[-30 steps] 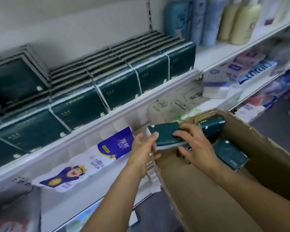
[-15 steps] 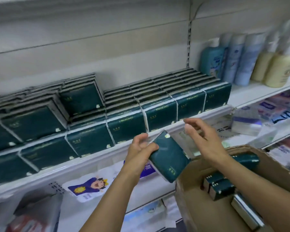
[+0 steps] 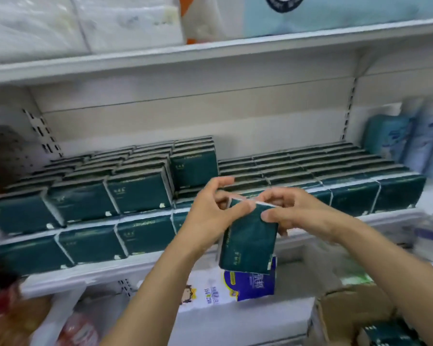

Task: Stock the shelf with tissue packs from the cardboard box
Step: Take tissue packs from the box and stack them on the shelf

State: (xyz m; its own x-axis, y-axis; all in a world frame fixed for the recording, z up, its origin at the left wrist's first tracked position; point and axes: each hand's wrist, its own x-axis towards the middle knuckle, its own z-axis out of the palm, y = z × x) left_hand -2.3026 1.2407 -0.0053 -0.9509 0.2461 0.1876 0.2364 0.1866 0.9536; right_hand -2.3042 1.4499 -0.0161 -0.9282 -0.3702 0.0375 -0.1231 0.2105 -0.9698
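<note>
Head view: held one dark green tissue pack upright in the air, just in front of the shelf, level with its front rows. Pinched the pack's top left corner with the left grip, thumb laid across the near face. Clamped the top right corner with the right grip, thumb on the front, fingers curled behind. Took it by the upper edge, probably, to square it and match the stocked packs, stood on edge in tight files with faces outward. Showed a lower step in those files just behind the hands, right of a taller stack, so likely aimed there. Had the cardboard box low at the right, within easy reach for the next pick, with what looked like more green packs inside at the frame's corner, too blurred to count. Judged the step as carrying and lining up, with the pack not yet resting on the shelf
</note>
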